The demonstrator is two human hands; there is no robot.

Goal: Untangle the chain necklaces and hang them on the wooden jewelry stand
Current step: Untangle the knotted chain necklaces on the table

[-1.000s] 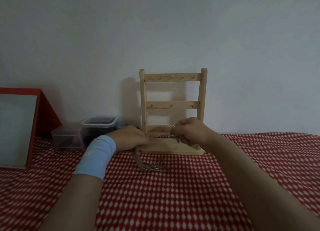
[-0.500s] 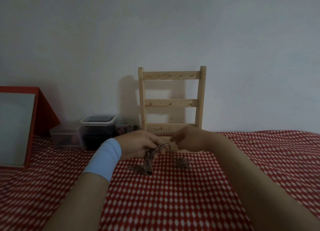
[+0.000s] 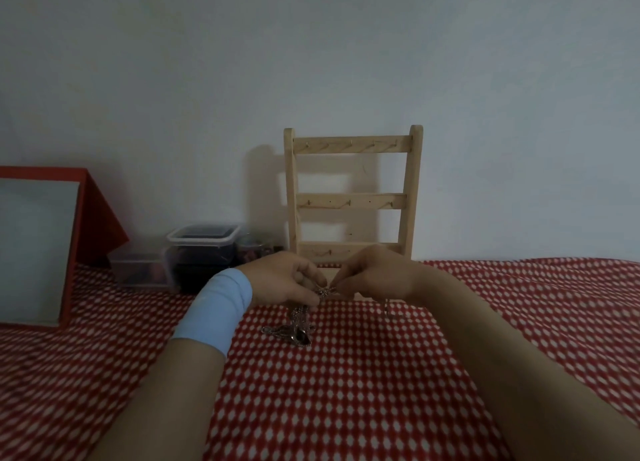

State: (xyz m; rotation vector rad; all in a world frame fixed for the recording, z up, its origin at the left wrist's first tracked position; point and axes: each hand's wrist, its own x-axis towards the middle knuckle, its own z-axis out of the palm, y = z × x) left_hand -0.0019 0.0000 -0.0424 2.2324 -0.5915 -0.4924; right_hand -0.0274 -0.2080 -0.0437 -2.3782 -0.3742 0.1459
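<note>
Necklaces (image 3: pixel 300 325) lie as one tangled bunch of dark metal chain on the cloth (image 3: pixel 346 408), in front of the stand (image 3: pixel 353 201) and a little left of its middle. The lower end of the bunch rests on the cloth. The upper end rises to the two hands, which meet just above it.

We see the left hand (image 3: pixel 282 280) with its fingers curled; thumb and fingers pinch the chain where it goes up from the cloth. The right hand (image 3: pixel 375 277) comes from the other side, and its fingertips are pressed together on a small knot of chain between the two hands. The fingertips of both hands almost touch. A thin strand hangs under the right wrist; we cannot tell what it is. The left wrist wears a light blue band (image 3: pixel 216 308).

The stand is of pale wood and stands upright against the wall (image 3: pixel 311 62). It has three crossbars with small hooks, and the hands hide its base.

Left of the stand we see a clear box (image 3: pixel 204 249) with a lid and dark contents, and a lower clear box (image 3: pixel 138 270) just beside it. At the far left a red frame (image 3: pixel 74 253) with a grey panel stands on the cloth. The cloth is red with a white pattern.
</note>
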